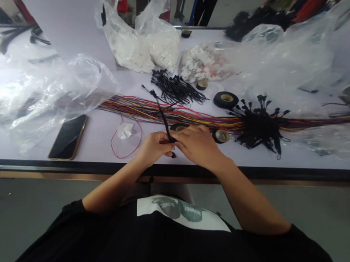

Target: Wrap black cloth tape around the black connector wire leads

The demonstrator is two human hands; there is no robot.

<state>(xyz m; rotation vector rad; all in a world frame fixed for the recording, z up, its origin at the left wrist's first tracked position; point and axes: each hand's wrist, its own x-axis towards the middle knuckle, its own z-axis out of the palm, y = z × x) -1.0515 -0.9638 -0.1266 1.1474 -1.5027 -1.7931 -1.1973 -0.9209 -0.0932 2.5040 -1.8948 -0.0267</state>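
Observation:
My left hand [154, 148] and my right hand [197, 145] meet at the table's near edge, both closed around the lower end of a thin black taped wire bundle [160, 111] that stands up and leans away from me. A roll of black tape [178, 127] lies just behind my fingers, partly hidden. A long bundle of multicoloured wires [165, 110] runs across the table behind my hands. To the right lies a heap of black-ended wire pieces [259, 123].
A dark phone [68, 137] lies at the left near the edge. Black tape rolls [225, 99] and a small roll [222, 135] sit to the right. Clear plastic bags [50, 91] and bags of white parts [147, 46] crowd the back. A thin red wire loop [127, 139] holds a white piece.

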